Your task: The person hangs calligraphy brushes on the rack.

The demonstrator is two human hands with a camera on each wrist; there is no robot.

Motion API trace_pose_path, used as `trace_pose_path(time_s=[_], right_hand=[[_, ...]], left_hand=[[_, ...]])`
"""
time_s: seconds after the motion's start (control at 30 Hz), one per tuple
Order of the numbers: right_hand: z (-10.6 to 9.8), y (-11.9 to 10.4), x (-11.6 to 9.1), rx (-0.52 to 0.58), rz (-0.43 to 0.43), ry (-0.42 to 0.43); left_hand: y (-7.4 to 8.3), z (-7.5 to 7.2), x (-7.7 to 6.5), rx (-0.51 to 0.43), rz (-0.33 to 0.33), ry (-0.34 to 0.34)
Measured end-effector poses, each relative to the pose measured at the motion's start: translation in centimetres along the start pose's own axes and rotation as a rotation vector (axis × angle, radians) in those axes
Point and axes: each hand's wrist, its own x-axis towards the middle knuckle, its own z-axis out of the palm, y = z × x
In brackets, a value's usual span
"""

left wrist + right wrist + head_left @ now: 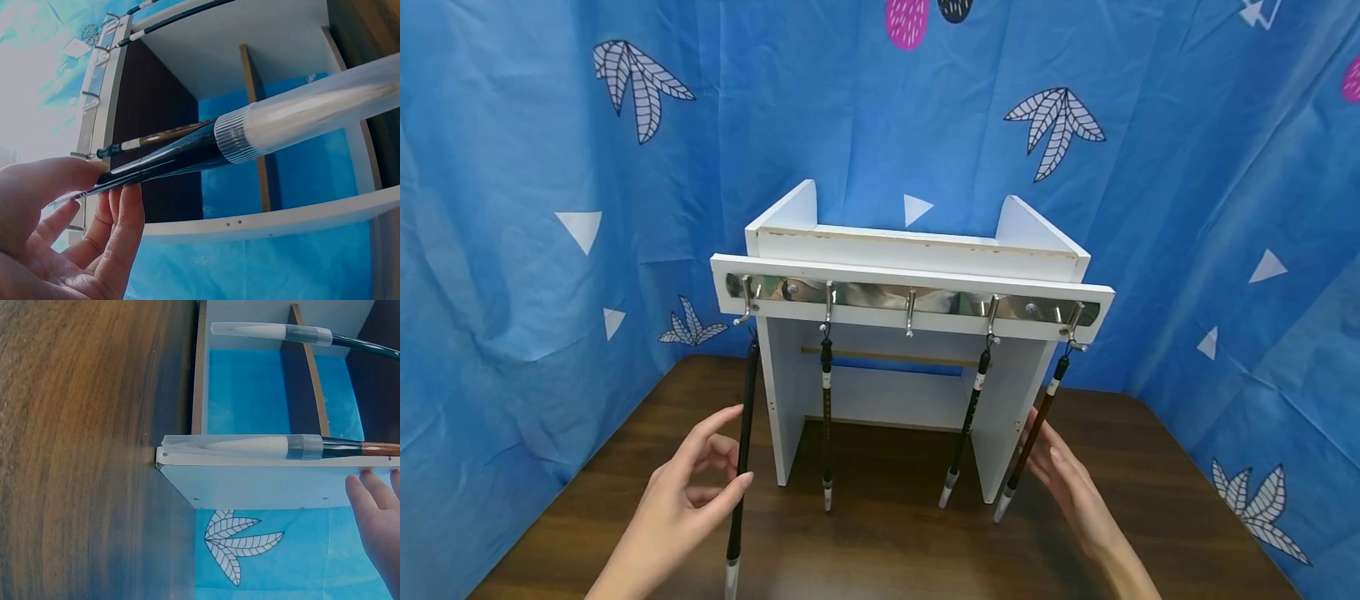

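My left hand (688, 492) pinches a black calligraphy brush (748, 408) between thumb and fingers. This brush slants with its clear-capped tip downward, large in the left wrist view as a clear cap (312, 115) over pale bristles. Its top end is just below the leftmost hook (746, 300). My right hand (1071, 492) has its fingers extended against the outer face of the white side panel (269, 484), behind a brown-handled brush (1036, 429) hanging from the rightmost hook (1075, 325). Two more capped brushes, a dark one (827, 417) and a black one (972, 417), hang from hooks between.
A white shelf unit (917, 250) stands on a dark wood table (880, 550), with a hook rail (865, 271) across its front. The middle hook (911, 312) carries no brush. A blue patterned curtain (850, 108) surrounds the back and sides.
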Motion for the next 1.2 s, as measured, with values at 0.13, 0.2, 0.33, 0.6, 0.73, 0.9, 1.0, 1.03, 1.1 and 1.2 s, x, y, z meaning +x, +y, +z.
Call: trace_pose_path(time_s=[0.13, 0.2, 0.33, 0.6, 0.73, 0.9, 1.0, 1.03, 1.1, 1.2], right_hand=[[0.05, -0.11, 0.04, -0.003, 0.001, 0.003], [0.11, -0.17, 0.03, -0.002, 0.003, 0.003], [0.16, -0.18, 0.0, 0.006, -0.001, -0.001], [0.08, -0.16, 0.0, 0.012, -0.016, -0.003], [0.06, -0.1, -0.01, 0.01, -0.013, -0.002], [0.05, 0.04, -0.06, 0.014, -0.014, -0.004], [0.07, 0.05, -0.05, 0.012, -0.011, -0.006], [0.07, 0.03, -0.04, 0.012, -0.013, -0.007], [0.06, -0.02, 0.0, 0.01, -0.017, -0.006], [0.05, -0.07, 0.01, 0.011, -0.018, -0.007]], left_hand=[[0.09, -0.21, 0.07, 0.002, -0.009, -0.006], [0.14, -0.24, 0.11, -0.003, -0.011, -0.009], [0.21, -0.23, 0.13, -0.001, -0.017, -0.001], [0.1, -0.3, 0.02, 0.013, -0.031, 0.006], [-0.02, -0.41, -0.03, 0.012, -0.026, 0.006], [-0.15, -0.49, -0.01, 0.009, -0.017, 0.008], [-0.22, -0.53, 0.01, 0.006, 0.0, 0.023], [-0.23, -0.55, 0.02, 0.005, 0.006, 0.028], [-0.26, -0.6, 0.05, 0.003, 0.013, 0.033], [-0.28, -0.65, 0.07, 0.006, 0.013, 0.036]])
